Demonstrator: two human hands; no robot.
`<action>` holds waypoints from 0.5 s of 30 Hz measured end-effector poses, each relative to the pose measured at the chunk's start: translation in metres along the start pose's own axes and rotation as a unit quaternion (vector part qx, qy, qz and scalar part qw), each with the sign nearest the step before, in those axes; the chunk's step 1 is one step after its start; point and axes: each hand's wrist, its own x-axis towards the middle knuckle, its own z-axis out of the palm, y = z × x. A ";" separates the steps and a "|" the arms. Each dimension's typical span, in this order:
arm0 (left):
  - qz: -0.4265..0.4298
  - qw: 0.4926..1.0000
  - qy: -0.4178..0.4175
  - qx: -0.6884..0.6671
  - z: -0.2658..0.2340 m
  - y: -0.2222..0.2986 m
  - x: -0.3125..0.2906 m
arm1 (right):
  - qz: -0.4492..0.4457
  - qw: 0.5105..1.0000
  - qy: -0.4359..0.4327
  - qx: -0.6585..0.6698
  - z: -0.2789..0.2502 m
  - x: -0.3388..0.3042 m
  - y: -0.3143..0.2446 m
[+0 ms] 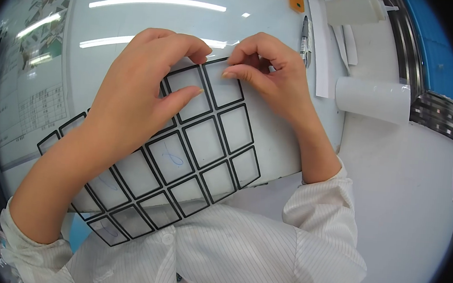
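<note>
A clear sheet (pixel 204 139) with rows of black rounded-square outlines lies tilted across the near table edge, its lower part hanging towards my shirt. A few squares bear blue pen marks. My left hand (pixel 137 82) reaches over its left half, thumb and forefinger apart. That forefinger's tip is at the sheet's far edge, and the palm and wrist hide several squares. At the far right corner, my right hand (pixel 278 76) has thumb and forefinger closed on the sheet's edge, the other fingers curled.
On the glossy tabletop (pixel 156 22), printed papers (pixel 39 93) show at the left. An orange block (pixel 296 0) and a pen (pixel 304 38) lie at the far right. Beyond them are white paper strips (pixel 320 58) and a white roll (pixel 373 100).
</note>
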 end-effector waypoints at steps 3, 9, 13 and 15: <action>-0.008 1.000 -0.007 0.000 0.000 -0.002 0.001 | 0.002 1.000 0.008 0.010 0.001 0.001 0.001; 0.000 1.000 -0.022 0.004 -0.007 -0.004 0.009 | 0.002 1.000 0.005 0.011 -0.001 0.007 -0.001; -0.001 1.000 -0.023 0.003 -0.007 -0.005 0.011 | 0.004 1.000 0.003 0.002 -0.002 0.008 -0.002; -0.004 1.000 -0.028 0.006 -0.007 -0.004 0.011 | 0.004 1.000 0.005 0.007 -0.002 0.009 0.000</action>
